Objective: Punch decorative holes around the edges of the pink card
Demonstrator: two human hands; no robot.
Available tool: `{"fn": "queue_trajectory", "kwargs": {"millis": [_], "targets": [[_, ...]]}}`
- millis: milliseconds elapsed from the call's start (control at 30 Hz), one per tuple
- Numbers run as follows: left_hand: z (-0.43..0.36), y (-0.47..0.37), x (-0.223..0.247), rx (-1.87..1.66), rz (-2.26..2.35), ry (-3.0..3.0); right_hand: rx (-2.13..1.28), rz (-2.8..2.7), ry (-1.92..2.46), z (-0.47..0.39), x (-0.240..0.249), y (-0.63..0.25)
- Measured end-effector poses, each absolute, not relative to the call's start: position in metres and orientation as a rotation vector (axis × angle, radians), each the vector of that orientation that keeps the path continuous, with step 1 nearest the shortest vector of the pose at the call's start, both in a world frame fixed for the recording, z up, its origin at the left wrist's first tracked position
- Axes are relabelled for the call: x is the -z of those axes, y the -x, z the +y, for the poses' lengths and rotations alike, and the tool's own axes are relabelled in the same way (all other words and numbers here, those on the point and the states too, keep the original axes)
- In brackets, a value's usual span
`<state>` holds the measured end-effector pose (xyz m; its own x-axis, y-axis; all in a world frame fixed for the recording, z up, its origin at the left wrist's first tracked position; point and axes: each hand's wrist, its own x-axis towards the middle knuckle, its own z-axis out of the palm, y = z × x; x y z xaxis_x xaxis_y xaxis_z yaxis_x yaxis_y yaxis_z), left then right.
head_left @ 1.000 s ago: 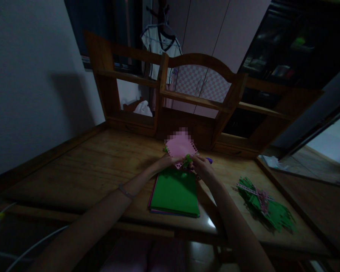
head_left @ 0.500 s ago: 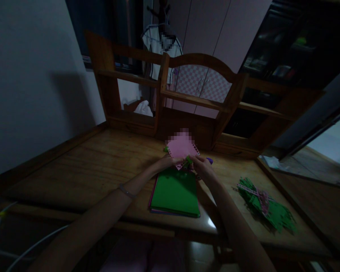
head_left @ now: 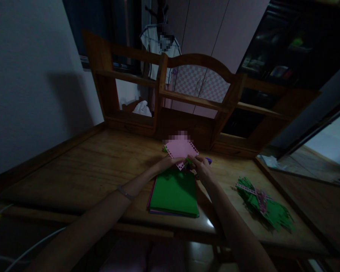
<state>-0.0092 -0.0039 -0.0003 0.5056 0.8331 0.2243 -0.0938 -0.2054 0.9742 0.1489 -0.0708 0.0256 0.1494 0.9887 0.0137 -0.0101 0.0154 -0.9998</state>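
Observation:
A pink sheet of paper (head_left: 180,146), with rows of small holes along its edges, is raised just past a stack of coloured sheets. My left hand (head_left: 170,162) grips its near left edge. At the sheet's near corner my right hand (head_left: 200,164) is closed on a small green object (head_left: 188,161); fingers and dim light hide its kind. Below both hands lies the stack, a green sheet (head_left: 174,194) on top and pink and purple edges under it. Something purple (head_left: 209,161) shows just beyond my right hand. A green bit (head_left: 164,149) peeks out left of the pink sheet.
On the right of the wooden desk (head_left: 102,166) lies a heap of green cut paper (head_left: 272,211) with pink punched strips (head_left: 262,200) across it. A wooden shelf unit (head_left: 187,96) rises along the back. A white cable (head_left: 31,247) hangs at the front left.
The pink sheet has tilted slightly lower and turned a little between my hands. Both hands keep their hold; the whole view has shifted slightly.

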Motion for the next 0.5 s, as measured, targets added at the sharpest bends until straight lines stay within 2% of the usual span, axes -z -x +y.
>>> {"fn": "queue_trajectory", "kwargs": {"millis": [233,500], "targets": [[-0.004,0.003,-0.006,-1.032,0.525,-1.523,-0.889,-1.177,1.210,-0.059,-0.012,-0.158],[-0.004,0.000,-0.006,-1.193,0.651,-1.708,-0.892,-1.237,1.157,-0.066,-0.025,-0.151]]}}
